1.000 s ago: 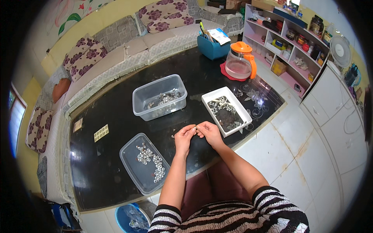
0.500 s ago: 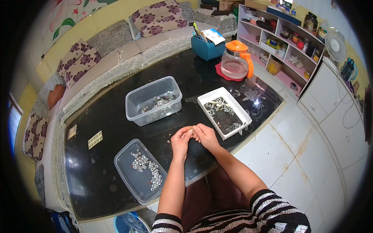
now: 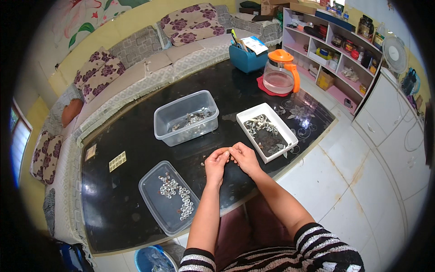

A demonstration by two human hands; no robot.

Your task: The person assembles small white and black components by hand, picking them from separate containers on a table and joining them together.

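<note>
Head view, from my remote seat: the shallow clear tray lies at the near edge of the desk, long axis square to that edge; its loose clear rings look like finished pieces. Beyond it, my left hand and right hand meet, fingers pinched together; whether they grasp a piece, or how it points, I cannot tell. Toward the right corner, the white tray also runs square to that edge. Farther in, the clear bin runs lengthwise along it, jumbled pieces probably left; I'd judge things midway.
</note>
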